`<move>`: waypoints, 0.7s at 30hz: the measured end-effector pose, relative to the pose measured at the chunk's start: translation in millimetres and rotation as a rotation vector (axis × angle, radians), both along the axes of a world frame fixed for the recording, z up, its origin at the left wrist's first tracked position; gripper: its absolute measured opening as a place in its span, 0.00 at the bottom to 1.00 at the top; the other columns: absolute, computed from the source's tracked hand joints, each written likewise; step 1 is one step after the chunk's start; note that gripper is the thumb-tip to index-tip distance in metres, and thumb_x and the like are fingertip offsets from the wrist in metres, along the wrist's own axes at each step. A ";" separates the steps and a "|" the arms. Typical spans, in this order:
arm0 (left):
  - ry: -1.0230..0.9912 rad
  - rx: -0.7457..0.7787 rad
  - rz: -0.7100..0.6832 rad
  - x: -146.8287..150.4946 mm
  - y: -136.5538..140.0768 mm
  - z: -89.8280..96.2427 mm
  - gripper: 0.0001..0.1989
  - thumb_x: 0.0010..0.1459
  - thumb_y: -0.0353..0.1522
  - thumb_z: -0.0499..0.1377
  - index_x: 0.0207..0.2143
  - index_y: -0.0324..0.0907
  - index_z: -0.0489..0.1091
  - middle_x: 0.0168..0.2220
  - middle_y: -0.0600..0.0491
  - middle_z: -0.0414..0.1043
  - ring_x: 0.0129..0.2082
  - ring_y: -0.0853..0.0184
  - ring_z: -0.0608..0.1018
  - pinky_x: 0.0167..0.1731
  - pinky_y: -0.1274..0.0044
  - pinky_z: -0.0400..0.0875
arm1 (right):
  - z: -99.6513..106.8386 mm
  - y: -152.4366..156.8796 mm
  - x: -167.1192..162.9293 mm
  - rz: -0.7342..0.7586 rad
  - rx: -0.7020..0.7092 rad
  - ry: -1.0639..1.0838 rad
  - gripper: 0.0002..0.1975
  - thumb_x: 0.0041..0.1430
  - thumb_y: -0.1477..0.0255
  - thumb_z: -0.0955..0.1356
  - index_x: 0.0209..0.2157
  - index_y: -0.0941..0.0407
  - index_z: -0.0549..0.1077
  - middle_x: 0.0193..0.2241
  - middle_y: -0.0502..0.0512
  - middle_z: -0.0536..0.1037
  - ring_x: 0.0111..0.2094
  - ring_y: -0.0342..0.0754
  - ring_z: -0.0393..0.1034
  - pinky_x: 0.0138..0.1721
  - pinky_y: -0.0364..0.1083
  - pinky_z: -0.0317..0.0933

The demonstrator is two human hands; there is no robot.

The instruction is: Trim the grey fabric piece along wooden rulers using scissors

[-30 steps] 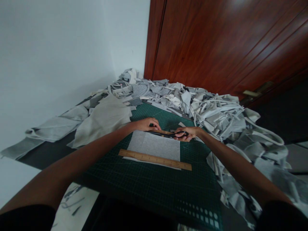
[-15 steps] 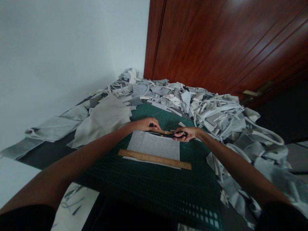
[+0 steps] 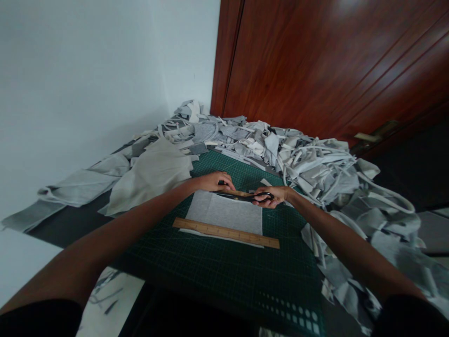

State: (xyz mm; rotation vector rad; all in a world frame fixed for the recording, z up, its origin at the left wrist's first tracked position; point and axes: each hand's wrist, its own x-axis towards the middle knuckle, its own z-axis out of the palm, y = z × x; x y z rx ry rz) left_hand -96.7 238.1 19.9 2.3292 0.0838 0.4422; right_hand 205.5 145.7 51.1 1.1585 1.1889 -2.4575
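Observation:
A rectangle of light grey fabric point(image 3: 228, 213) lies flat on the green cutting mat point(image 3: 224, 267). My right hand point(image 3: 271, 195) grips black-handled scissors point(image 3: 242, 197), whose blades point left along the fabric's far edge. My left hand point(image 3: 215, 181) has its fingers bent and pressed down on a wooden ruler point(image 3: 240, 192) at that edge, by the blade tips. A small dark thing shows under those fingers; I cannot make out what it is. Across the near edge of the fabric lies another wooden ruler point(image 3: 224, 232), touched by neither hand.
Heaped grey and white fabric scraps point(image 3: 312, 164) line the back and right of the table. A larger pale cloth point(image 3: 150, 173) spreads at the left. Behind stand a white wall point(image 3: 105, 70) and a brown wooden door point(image 3: 298, 65) with a handle point(image 3: 372, 135).
Both hands, the scissors and the fabric keep almost the same place. The whole view has shifted very slightly.

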 end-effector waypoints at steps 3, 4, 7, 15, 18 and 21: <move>0.000 -0.005 0.002 0.3 0.2 0.1 0.20 0.68 0.47 0.58 0.46 0.43 0.82 0.42 0.46 0.80 0.44 0.62 0.76 0.49 0.72 0.64 | 0.6 0.3 -1.5 -0.013 0.033 -0.010 0.21 0.63 0.52 0.65 0.37 0.57 0.65 0.16 0.39 0.58 0.12 0.36 0.41 0.11 0.35 0.42; 0.001 -0.007 0.007 0.4 0.3 0.3 0.20 0.68 0.47 0.58 0.46 0.43 0.82 0.42 0.46 0.80 0.44 0.62 0.76 0.49 0.73 0.64 | 1.2 0.5 -2.7 -0.015 0.037 -0.010 0.21 0.63 0.52 0.65 0.37 0.57 0.65 0.16 0.39 0.58 0.12 0.36 0.41 0.11 0.35 0.42; 0.003 -0.009 0.016 0.7 0.8 1.3 0.19 0.68 0.47 0.59 0.46 0.44 0.82 0.42 0.47 0.80 0.44 0.62 0.77 0.49 0.72 0.64 | 2.9 2.2 -7.7 0.001 0.020 -0.006 0.21 0.63 0.51 0.66 0.36 0.56 0.65 0.16 0.39 0.58 0.12 0.36 0.42 0.11 0.36 0.42; 0.017 -0.029 -0.040 3.8 6.3 -0.6 0.19 0.67 0.47 0.60 0.46 0.45 0.82 0.41 0.46 0.80 0.43 0.63 0.78 0.48 0.73 0.66 | 4.2 6.6 -22.3 0.015 0.105 0.027 0.19 0.61 0.55 0.70 0.35 0.58 0.67 0.16 0.40 0.59 0.13 0.36 0.45 0.11 0.35 0.44; 0.012 -0.047 -0.050 4.9 7.4 -2.1 0.19 0.67 0.48 0.60 0.45 0.45 0.82 0.42 0.45 0.80 0.43 0.63 0.78 0.46 0.74 0.66 | 3.5 6.2 -25.7 -0.001 0.126 0.039 0.18 0.61 0.56 0.70 0.35 0.58 0.68 0.16 0.40 0.58 0.14 0.36 0.44 0.11 0.35 0.44; 0.020 -0.056 -0.054 4.8 7.0 -1.5 0.18 0.67 0.47 0.60 0.46 0.45 0.82 0.42 0.46 0.80 0.43 0.63 0.78 0.46 0.74 0.67 | 3.0 5.1 -27.4 -0.006 0.116 0.052 0.18 0.61 0.57 0.70 0.35 0.58 0.69 0.15 0.40 0.58 0.13 0.36 0.43 0.11 0.35 0.45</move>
